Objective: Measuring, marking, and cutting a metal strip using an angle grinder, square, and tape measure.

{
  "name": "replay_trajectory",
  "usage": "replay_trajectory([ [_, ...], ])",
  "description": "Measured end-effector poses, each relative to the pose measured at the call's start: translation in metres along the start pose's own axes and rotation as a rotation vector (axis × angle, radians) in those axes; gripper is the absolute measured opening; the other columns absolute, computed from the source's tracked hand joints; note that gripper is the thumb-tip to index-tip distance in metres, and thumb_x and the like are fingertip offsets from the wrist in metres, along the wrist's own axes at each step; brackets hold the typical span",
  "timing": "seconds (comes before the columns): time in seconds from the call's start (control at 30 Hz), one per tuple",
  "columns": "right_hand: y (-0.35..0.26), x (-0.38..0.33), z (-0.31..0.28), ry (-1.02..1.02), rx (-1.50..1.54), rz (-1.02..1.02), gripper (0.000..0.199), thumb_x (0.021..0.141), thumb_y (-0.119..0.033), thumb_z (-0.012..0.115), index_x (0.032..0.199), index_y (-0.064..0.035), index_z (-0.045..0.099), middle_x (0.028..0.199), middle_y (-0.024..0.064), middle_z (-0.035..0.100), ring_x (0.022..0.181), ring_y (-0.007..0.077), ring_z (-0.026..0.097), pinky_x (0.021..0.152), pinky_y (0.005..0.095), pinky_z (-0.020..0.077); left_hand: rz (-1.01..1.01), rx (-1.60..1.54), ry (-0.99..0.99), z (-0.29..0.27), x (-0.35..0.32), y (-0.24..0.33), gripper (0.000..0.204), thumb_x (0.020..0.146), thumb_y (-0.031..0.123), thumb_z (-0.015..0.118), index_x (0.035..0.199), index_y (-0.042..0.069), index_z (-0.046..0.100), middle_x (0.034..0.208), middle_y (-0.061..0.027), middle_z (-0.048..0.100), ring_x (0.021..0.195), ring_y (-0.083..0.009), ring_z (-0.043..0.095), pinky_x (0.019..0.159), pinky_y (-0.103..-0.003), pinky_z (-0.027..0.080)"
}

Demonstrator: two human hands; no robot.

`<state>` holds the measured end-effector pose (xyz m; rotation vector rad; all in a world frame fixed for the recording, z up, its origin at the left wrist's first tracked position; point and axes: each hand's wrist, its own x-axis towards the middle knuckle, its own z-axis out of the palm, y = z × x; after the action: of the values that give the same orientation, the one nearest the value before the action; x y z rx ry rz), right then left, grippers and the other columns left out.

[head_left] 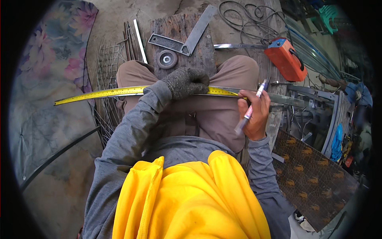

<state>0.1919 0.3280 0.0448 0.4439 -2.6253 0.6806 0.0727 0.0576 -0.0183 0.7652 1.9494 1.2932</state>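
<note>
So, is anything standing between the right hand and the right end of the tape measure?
Nothing visible does: the right hand, holding a marker pen, is right at that end of the yellow tape measure.

Nearside of the weathered brown wooden board [171, 25], the gloved left hand [186, 83] holds a yellow tape-measure blade [101, 94] along a long silvery metal strip [292, 100]; the bare right hand [256, 115] holds a slim white marker pen [250, 111]. A grey metal try square [199, 31] and round grey disc [167, 59] lie on the board, an orange box-shaped machine [281, 60] to its right.
</note>
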Motion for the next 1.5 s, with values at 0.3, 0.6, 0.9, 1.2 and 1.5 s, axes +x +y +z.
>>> replay_trajectory([
  [0.3, -0.027, 0.016, 0.009, -0.201, 0.529, 0.298, 0.02, 0.097, -0.014, 0.071, 0.111, 0.0003, 0.07, 0.09, 0.0147, 0.073, 0.078, 0.0294, 0.072, 0.072, 0.0381, 0.0563, -0.018, 0.059, -0.02, -0.002, 0.002, 0.008, 0.023, 0.098, 0.024, 0.071, 0.11, 0.005, 0.074, 0.094, -0.0129, 0.073, 0.09, -0.0215, 0.069, 0.085, -0.037, 0.055],
  [0.6, -0.028, 0.022, 0.016, -0.259, 0.495, 0.28, 0.017, 0.088, -0.005, 0.073, 0.102, 0.0013, 0.067, 0.092, 0.017, 0.074, 0.083, 0.0333, 0.077, 0.075, 0.0391, 0.0602, -0.013, 0.041, 0.038, 0.002, 0.001, -0.002, 0.027, 0.097, 0.025, 0.074, 0.113, 0.003, 0.074, 0.093, -0.0127, 0.074, 0.086, -0.0221, 0.069, 0.083, -0.037, 0.055],
  [0.9, -0.024, 0.024, 0.018, -0.344, 0.392, 0.279, 0.013, 0.09, -0.005, 0.073, 0.099, 0.0016, 0.066, 0.097, 0.0175, 0.079, 0.086, 0.0312, 0.079, 0.078, 0.038, 0.0611, -0.02, 0.028, 0.037, 0.001, 0.004, -0.002, 0.025, 0.095, 0.026, 0.074, 0.111, 0.008, 0.077, 0.099, -0.0172, 0.075, 0.09, -0.0301, 0.074, 0.084, -0.042, 0.056],
  [1.2, -0.025, 0.022, 0.019, -0.353, 0.408, 0.296, 0.014, 0.09, -0.005, 0.075, 0.098, 0.0024, 0.065, 0.097, 0.0184, 0.078, 0.087, 0.0323, 0.079, 0.077, 0.0387, 0.0615, -0.011, -0.008, 0.03, 0.003, 0.005, -0.006, 0.026, 0.094, 0.025, 0.074, 0.112, 0.007, 0.076, 0.1, -0.0172, 0.076, 0.092, -0.0311, 0.074, 0.086, -0.042, 0.056],
  [1.5, -0.025, 0.022, 0.021, -0.359, 0.402, 0.288, 0.014, 0.09, -0.004, 0.074, 0.098, 0.0028, 0.065, 0.096, 0.0186, 0.078, 0.086, 0.0329, 0.079, 0.077, 0.0394, 0.0616, -0.028, 0.004, 0.021, 0.002, 0.003, -0.003, 0.027, 0.094, 0.025, 0.075, 0.113, 0.006, 0.075, 0.102, -0.0172, 0.076, 0.095, -0.0316, 0.075, 0.087, -0.041, 0.057],
])
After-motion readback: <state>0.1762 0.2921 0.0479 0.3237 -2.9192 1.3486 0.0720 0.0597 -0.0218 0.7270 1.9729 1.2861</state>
